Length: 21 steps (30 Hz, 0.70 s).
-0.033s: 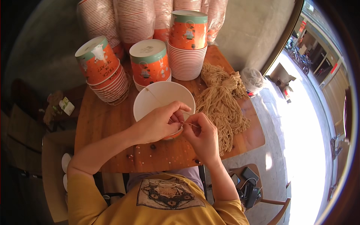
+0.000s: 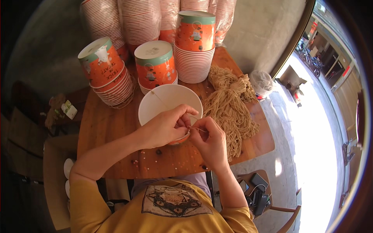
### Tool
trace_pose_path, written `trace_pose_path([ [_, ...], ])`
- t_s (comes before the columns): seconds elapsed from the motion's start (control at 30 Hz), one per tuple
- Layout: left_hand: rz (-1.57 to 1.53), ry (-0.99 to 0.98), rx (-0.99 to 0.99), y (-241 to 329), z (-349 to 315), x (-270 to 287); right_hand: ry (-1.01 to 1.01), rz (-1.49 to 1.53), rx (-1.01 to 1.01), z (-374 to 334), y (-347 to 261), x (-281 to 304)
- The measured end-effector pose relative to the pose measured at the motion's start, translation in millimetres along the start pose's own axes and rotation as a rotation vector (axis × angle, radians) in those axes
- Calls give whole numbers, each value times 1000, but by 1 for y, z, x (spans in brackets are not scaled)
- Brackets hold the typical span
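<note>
An open white paper bucket [image 2: 155, 106] with an orange outside sits in front of me. A thin tan cord [image 2: 160, 99] runs from its far left rim across the opening. At the near right rim, my left hand [image 2: 165, 126] reaches over the bucket, thumb and fingers closed in a pinch on the cord. Right beside it, my right hand [image 2: 210, 139] pinches the same cord, and a short end sticks out between its fingers. The fingertips of both hands nearly meet. Whether a knot lies between them is too small to tell.
Upside-down stacks of orange and green buckets [image 2: 155, 72] stand behind the bucket. Bagged stacks [image 2: 139, 23] lean on the wall. A heap of tan cords [image 2: 229, 112] lies at the right of the wooden table [image 2: 256, 136]. Small confetti-like bits dot its front. A stool [image 2: 268, 176] holds dark devices.
</note>
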State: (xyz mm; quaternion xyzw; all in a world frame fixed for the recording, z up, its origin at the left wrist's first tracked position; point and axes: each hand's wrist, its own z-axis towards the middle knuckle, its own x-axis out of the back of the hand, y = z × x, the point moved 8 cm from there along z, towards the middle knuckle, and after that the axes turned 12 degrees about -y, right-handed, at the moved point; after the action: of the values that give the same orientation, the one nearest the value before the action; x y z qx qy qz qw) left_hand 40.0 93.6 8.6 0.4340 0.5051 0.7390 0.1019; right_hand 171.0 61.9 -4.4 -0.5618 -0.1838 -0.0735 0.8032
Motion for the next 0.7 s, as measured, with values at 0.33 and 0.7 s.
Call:
trace_pose_path([
  [0.33,-42,-40,111,9,1,-4,19,-257,139,1,-20,7],
  [0.7,159,-9,11,18,1,-1,-7,25,-42,-4,-2,4],
])
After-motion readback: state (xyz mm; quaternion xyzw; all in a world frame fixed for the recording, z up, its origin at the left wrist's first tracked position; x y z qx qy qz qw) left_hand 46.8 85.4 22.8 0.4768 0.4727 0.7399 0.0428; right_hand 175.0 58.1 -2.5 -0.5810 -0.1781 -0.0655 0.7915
